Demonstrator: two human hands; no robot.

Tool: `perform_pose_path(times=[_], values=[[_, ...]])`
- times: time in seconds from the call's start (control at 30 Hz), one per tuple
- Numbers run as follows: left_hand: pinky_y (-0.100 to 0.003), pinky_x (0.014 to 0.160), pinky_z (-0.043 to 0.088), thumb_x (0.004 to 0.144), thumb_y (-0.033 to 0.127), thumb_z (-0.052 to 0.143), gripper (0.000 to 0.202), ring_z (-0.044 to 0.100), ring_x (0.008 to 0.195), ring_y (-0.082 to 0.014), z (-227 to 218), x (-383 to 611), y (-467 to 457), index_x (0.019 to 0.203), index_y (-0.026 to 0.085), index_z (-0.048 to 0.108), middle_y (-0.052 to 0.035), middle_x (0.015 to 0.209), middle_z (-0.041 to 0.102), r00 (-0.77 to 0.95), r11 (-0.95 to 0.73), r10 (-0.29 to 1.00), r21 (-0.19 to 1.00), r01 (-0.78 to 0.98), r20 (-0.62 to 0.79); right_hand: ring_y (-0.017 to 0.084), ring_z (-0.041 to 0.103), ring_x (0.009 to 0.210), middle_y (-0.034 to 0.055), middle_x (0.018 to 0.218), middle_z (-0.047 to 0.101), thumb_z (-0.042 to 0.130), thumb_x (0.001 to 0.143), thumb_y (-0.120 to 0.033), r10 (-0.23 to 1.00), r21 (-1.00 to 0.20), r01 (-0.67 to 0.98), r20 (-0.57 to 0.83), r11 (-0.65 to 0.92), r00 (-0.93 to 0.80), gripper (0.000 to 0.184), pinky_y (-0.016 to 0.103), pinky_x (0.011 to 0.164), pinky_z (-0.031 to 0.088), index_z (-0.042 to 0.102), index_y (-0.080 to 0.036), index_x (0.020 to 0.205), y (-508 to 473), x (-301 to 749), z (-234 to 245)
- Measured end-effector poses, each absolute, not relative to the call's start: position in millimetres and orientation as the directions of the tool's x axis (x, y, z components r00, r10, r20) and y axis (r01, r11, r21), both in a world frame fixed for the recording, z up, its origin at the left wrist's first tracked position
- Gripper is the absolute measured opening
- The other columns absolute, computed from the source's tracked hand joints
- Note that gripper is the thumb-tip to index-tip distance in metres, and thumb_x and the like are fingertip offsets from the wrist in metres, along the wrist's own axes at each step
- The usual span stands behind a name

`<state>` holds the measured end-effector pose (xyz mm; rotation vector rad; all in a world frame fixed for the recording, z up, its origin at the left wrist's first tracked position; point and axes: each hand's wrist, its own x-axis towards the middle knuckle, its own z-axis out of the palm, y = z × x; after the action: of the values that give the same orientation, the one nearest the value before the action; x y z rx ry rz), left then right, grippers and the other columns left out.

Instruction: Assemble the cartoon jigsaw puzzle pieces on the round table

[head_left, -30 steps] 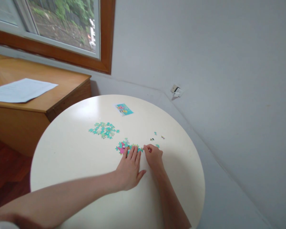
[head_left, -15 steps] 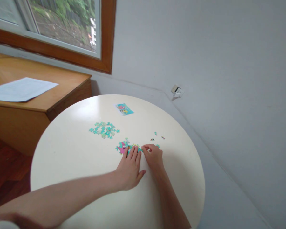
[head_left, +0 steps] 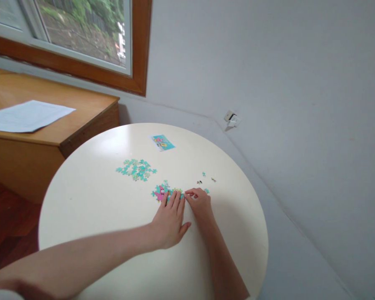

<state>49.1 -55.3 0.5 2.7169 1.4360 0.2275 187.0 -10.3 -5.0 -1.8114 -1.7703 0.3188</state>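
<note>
A partly joined jigsaw puzzle [head_left: 160, 193], teal with a pink cartoon figure, lies on the round white table. Flat on its lower part rests my left hand [head_left: 170, 221], fingers stretched out and covering some of it. My right hand [head_left: 200, 205] is at the puzzle's right edge, thumb and index finger pinched on a small teal puzzle piece that the fingertips mostly hide. Several loose pieces lie just beyond the right hand, among them a dark one [head_left: 199, 182] and a teal one [head_left: 203, 174].
A heap of loose teal puzzle pieces [head_left: 136, 170] lies left of the joined part. Farther back is a small picture card [head_left: 163, 142] with the cartoon scene. Paper [head_left: 31, 116] lies on a wooden cabinet [head_left: 90, 104] at left. A wall with a socket [head_left: 232, 119] borders the table.
My right fingertips have shifted slightly left, closer against the puzzle's right edge. The left hand stays in place on the puzzle.
</note>
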Motion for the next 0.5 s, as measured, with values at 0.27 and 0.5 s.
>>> perform_pose_path(times=[0.27, 0.5], values=[[-0.050, 0.109, 0.014, 0.088, 0.052, 0.025, 0.070, 0.024, 0.134, -0.0328, -2.6, 49.2, -54.5, 0.136, 0.003, 0.036, -0.0211, 0.143, 0.031, 0.559, -0.569, 0.822, 0.112, 0.814, 0.112, 0.015, 0.054, 0.072, 0.0011, 0.076, 0.065, 0.059, 0.072, -0.024, 0.972, -0.557, 0.829, 0.218, 0.052, 0.086, 0.010, 0.029, 0.074, 0.037, 0.068, -0.021, 0.076, -11.0, 187.7, -5.2], [-0.051, 0.108, 0.015, 0.088, 0.051, 0.023, 0.069, 0.026, 0.133, -0.0330, 1.7, 48.7, -54.4, 0.136, 0.003, 0.036, -0.0216, 0.142, 0.034, 0.559, -0.569, 0.822, 0.124, 0.813, 0.106, 0.015, 0.053, 0.068, -0.0002, 0.072, 0.063, 0.057, 0.070, -0.028, 0.958, -0.579, 0.813, 0.261, 0.055, 0.121, 0.019, 0.029, 0.072, 0.038, 0.066, -0.022, 0.085, -10.7, 186.0, -5.7]])
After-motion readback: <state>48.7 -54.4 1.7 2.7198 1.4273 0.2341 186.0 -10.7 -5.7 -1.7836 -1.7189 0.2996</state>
